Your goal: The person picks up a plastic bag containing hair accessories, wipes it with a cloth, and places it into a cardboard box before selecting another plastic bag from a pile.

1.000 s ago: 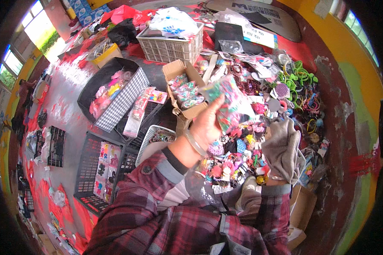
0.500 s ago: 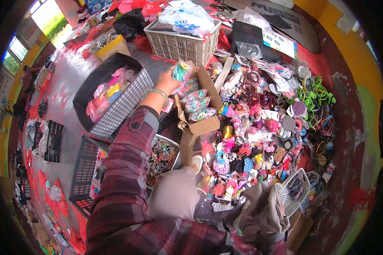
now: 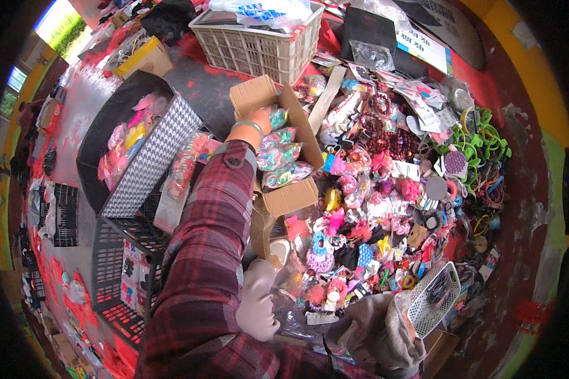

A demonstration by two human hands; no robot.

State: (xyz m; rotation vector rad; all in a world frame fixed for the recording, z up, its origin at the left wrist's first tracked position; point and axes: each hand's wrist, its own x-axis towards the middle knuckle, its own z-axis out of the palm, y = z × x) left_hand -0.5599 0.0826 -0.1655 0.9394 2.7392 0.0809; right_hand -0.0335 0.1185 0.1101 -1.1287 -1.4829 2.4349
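The head view looks down on a crowded floor of small goods. The person's left hand (image 3: 254,124), at the end of a red plaid sleeve (image 3: 212,252), reaches into an open cardboard box (image 3: 284,161). Its fingers are buried among the clear packets of coloured hair accessories (image 3: 283,155) that fill the box, so whether they pinch a packet or lie spread cannot be told. A pale bracelet (image 3: 246,126) circles the wrist.

The right hand (image 3: 406,325) sits low at the right, mostly hidden under a grey sleeve (image 3: 370,335). It is closed on the rim of a small white mesh basket (image 3: 433,297), which is tilted.

Just right of the box spreads a dense heap of hair clips, bows and scrunchies (image 3: 373,215), with green bangles (image 3: 480,142) farther right. Behind the box stands a white plastic crate (image 3: 259,41) holding a plastic bag. To the left lies a black tray with a houndstooth flap (image 3: 148,161), pink and yellow items inside it, and below it black wire baskets (image 3: 117,278). A pale knee (image 3: 258,303) rises between the sleeve and the heap.

The floor (image 3: 85,107) is grey and glossy, marked with red patches; a yellow and green wall (image 3: 537,95) curves along the right edge, and windows (image 3: 16,79) show at the upper left.
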